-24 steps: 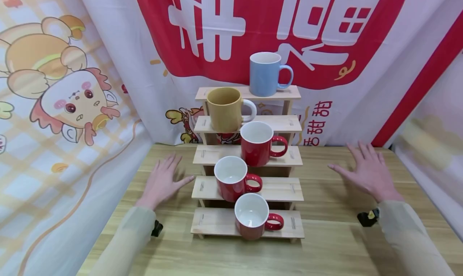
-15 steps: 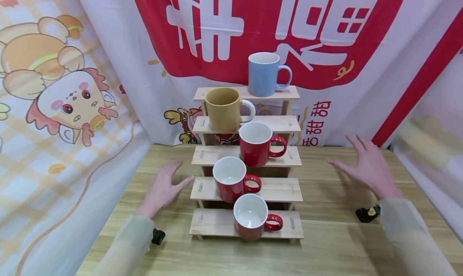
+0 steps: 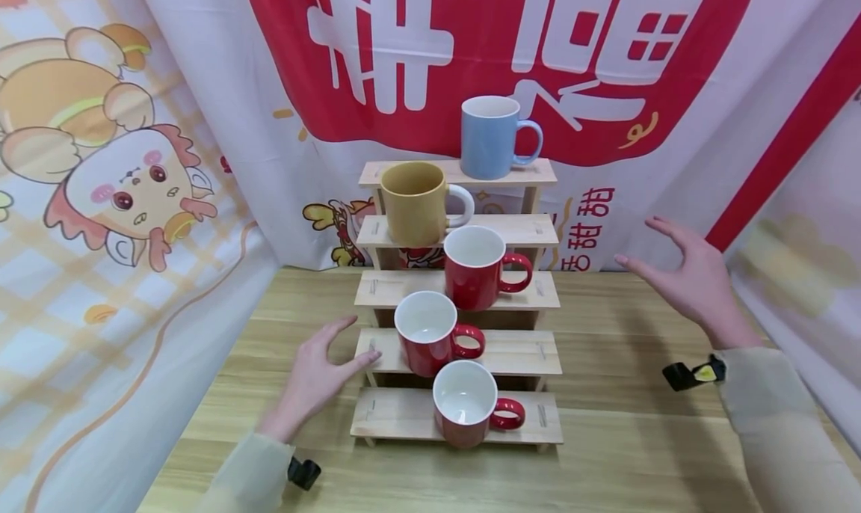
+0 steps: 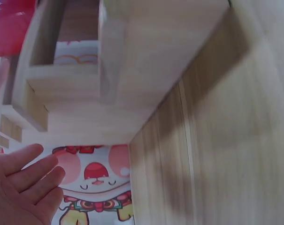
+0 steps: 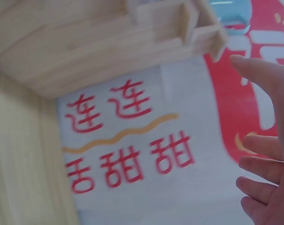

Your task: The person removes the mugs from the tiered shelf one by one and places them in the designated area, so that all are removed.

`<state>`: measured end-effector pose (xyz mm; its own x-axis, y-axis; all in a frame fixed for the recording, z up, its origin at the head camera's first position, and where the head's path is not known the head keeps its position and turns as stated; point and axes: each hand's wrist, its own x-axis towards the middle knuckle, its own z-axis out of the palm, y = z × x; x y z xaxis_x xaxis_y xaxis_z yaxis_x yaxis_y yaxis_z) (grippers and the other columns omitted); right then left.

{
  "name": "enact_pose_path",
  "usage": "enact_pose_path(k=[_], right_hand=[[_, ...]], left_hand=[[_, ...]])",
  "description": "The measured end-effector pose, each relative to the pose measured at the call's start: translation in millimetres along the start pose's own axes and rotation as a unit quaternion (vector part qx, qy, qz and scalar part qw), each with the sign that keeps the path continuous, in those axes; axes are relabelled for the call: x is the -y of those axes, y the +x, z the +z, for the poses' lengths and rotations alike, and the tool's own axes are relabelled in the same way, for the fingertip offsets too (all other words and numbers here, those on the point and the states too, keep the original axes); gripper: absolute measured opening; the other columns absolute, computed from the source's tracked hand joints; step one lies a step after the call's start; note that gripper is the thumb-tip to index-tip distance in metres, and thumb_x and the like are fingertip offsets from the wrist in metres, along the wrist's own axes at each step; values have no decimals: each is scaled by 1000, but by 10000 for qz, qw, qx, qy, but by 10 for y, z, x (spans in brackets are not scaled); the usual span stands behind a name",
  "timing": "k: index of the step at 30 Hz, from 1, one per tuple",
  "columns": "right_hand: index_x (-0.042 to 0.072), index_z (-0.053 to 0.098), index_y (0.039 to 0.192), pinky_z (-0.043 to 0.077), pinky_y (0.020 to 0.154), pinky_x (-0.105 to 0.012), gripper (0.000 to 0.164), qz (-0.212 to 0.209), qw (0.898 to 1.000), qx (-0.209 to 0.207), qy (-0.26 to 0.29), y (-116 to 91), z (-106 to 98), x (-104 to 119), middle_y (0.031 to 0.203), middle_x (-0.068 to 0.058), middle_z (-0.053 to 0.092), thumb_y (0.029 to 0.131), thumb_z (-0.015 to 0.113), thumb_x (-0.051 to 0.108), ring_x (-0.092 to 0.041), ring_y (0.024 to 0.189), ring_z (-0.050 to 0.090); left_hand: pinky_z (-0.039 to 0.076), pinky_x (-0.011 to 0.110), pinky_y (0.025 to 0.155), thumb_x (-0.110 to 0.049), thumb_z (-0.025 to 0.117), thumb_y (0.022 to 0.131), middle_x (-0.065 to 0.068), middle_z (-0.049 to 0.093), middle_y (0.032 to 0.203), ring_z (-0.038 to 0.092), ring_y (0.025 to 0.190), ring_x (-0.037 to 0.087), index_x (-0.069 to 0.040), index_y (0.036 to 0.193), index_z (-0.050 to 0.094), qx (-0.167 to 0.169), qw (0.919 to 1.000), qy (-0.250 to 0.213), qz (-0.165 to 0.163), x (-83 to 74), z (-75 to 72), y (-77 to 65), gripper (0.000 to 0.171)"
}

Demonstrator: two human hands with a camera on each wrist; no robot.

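A stepped wooden rack (image 3: 377, 416) carries one mug on each of its tiers. On top is a light blue mug (image 3: 489, 143), and below it a mustard mug (image 3: 412, 214) with a white handle. Three red mugs with white insides follow: an upper one (image 3: 471, 277), a middle one (image 3: 424, 345) and a bottom one (image 3: 464, 416). All stand upright, handles to the right. My left hand (image 3: 319, 378) is left of the rack, thumb tip overlapping the second-lowest tier, holding nothing. To the right, my right hand (image 3: 696, 281) hangs raised with thumb and fingers spread apart, also holding nothing.
The rack stands on a wood-grain table (image 3: 619, 453). A white cloth with a red printed panel (image 3: 471, 42) hangs right behind it. Printed cloths (image 3: 128, 311) close in the left and right sides.
Both hands have lifted off the table. The right hand has risen the most, while the left has shifted right toward the rack. The mugs have stayed in place.
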<state>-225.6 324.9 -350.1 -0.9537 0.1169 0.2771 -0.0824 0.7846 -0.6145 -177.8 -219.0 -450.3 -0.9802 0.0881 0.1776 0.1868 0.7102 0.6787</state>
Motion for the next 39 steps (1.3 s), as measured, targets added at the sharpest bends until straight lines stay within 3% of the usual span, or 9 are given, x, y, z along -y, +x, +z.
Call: enact_pose_path(k=[4,8,13,18,23,28,31,39], right_hand=[[24,36,160,26,106,-78,88,-122,9997,-179,140,3,-87,148,164,-9,31,88,73,58,-38,149,25],[29,37,159,25,107,-78,85,-179,9991,-243,309,-13,-132,309,164,-4,32,88,74,56,-34,150,24],[32,39,158,24,108,-78,80,-397,9977,-235,488,-45,-140,489,163,1,34,89,74,53,-29,150,25],[30,43,156,23,109,-77,77,-587,9965,-125,586,-46,-101,625,161,1,37,90,75,52,-30,149,27],[29,45,155,26,108,-77,75,-603,9962,-31,634,-1,-79,745,160,-1,39,90,73,54,-31,148,29],[29,48,153,31,109,-72,72,-759,9937,-74,824,91,-81,893,156,0,45,91,71,55,-28,146,33],[30,49,153,34,110,-68,70,-857,9921,-115,914,185,-70,992,155,1,47,91,70,55,-27,145,35],[36,47,153,43,108,-58,73,-477,9901,210,1302,512,-49,1238,156,8,44,88,69,62,-24,144,36]], left_hand=[[33,69,109,-72,74,77,11,47,153,41,140,37,-18,151,49,28,9995,-227,-201,-40,30,-38,94],[34,63,111,-67,76,79,12,48,152,44,139,36,-12,150,49,123,9971,-701,-287,-17,61,-55,94],[37,54,113,-60,79,81,16,50,150,47,137,36,-6,147,50,299,9898,-1272,-567,21,93,-68,90],[45,45,107,-58,80,82,21,56,143,55,129,36,-3,143,54,274,9820,-1619,-930,30,144,-70,86],[52,39,99,-51,84,80,22,63,133,62,121,34,-1,139,57,220,9724,-2049,-1096,8,189,-73,81],[57,33,90,-46,86,79,22,64,130,64,118,33,-2,139,55,243,9636,-2370,-1215,-6,202,-83,81],[58,32,88,-45,86,81,23,64,129,65,116,34,-1,141,54,272,9625,-2413,-1206,-15,195,-89,81],[57,30,89,-44,84,83,23,62,133,63,119,33,-1,139,56,242,9630,-2419,-1160,-30,195,-114,76]])
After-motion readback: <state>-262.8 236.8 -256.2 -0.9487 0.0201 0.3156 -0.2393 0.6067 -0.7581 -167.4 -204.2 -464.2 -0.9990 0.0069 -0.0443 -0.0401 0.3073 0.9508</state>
